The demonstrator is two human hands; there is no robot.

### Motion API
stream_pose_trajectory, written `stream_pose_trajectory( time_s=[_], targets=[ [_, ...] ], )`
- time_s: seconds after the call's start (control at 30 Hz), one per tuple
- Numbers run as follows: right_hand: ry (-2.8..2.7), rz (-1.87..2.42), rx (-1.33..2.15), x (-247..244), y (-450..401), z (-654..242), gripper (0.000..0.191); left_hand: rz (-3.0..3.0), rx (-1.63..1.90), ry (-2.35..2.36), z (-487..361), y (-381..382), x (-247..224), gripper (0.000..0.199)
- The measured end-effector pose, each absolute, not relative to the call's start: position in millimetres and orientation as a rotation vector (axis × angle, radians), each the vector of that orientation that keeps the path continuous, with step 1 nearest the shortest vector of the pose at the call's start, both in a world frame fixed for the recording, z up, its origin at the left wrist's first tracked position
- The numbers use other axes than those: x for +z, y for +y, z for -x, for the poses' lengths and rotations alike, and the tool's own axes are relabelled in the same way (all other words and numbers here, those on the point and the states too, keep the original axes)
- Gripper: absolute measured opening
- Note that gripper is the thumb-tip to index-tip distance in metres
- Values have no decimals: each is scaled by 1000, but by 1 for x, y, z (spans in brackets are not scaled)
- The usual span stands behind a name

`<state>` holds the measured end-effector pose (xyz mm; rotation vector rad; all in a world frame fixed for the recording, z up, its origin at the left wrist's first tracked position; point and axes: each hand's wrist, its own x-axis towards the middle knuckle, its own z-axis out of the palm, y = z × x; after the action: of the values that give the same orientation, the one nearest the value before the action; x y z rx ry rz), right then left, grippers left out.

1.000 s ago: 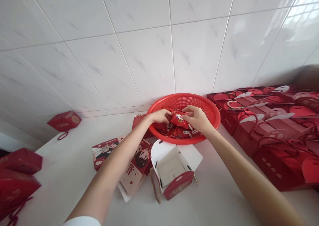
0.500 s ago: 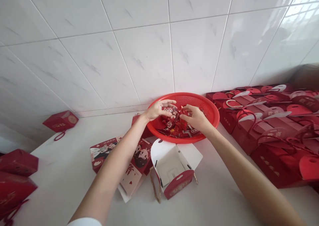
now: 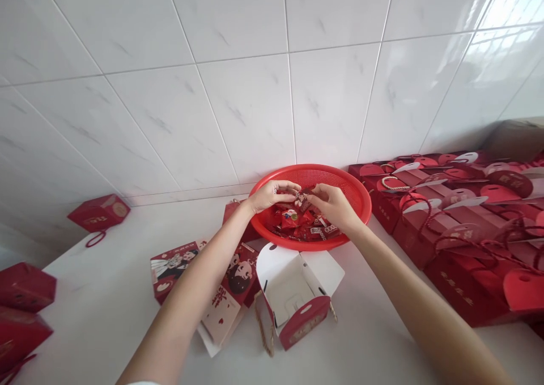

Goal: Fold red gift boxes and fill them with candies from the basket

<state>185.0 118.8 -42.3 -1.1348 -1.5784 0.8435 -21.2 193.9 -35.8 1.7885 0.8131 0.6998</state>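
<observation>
The right hand (image 3: 335,205) is pinching a small wrapper (image 3: 302,200) between thumb and fingertips, just to its left. The left hand (image 3: 267,196) is facing it with thumb and fingers spread around a narrow gap, their tips lying close to the wrapper; a patterned bit is showing at its palm side, but whether it is gripping anything I cannot tell. Both hands are hovering over the basket (image 3: 310,244), and the wrapper is hanging above the sweets (image 3: 290,218) lying beneath the fingers.

Nearer the body than both hands, a box (image 3: 305,325) is standing with its flaps open and its white inside showing, a rope handle (image 3: 264,328) drooping at its side. Under and beside the left forearm, printed cartons (image 3: 221,314) are lying in an overlapping pile. Farther left of that hand, a small box (image 3: 98,212) is sitting by the wall (image 3: 246,107). To the right of the right hand, rows of gift boxes (image 3: 454,289) are filling the table (image 3: 365,339).
</observation>
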Motion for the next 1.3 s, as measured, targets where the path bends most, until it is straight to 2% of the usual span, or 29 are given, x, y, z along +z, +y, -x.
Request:
stream_pose_trajectory(
  time_s=[0.13, 0.27, 0.43, 0.53, 0.67, 0.83, 1.03, 1.13, 1.3],
  targets=[
    [-1248, 1087, 1051, -39, 119, -186, 19, -1995, 635, 864, 15, 192, -34, 28],
    [-1051, 1053, 1170, -35, 118, -188, 18, -2270, 351, 966, 15, 180, -24, 24],
    [-1053, 1036, 1209, -31, 115, -189, 16, -2400, -117, 1202, 23, 162, -12, 37],
    [-1063, 1033, 1221, -31, 114, -190, 14, -2402, -225, 1337, 22, 158, -10, 45],
    [-1086, 1028, 1238, -32, 115, -190, 18, -2387, -286, 1414, 15, 158, -12, 47],
    [-1008, 1003, 1324, -33, 115, -189, 24, -2351, -217, 1412, 15, 161, -16, 47],
    [-974, 958, 1400, -31, 115, -190, 25, -2223, 26, 1277, 20, 165, -22, 35],
    [-964, 954, 1414, -31, 115, -190, 20, -2132, 262, 1185, 24, 168, -26, 32],
    [-950, 939, 1448, -30, 116, -190, 10, -2006, 594, 1107, 31, 175, -33, 43]
  ],
)
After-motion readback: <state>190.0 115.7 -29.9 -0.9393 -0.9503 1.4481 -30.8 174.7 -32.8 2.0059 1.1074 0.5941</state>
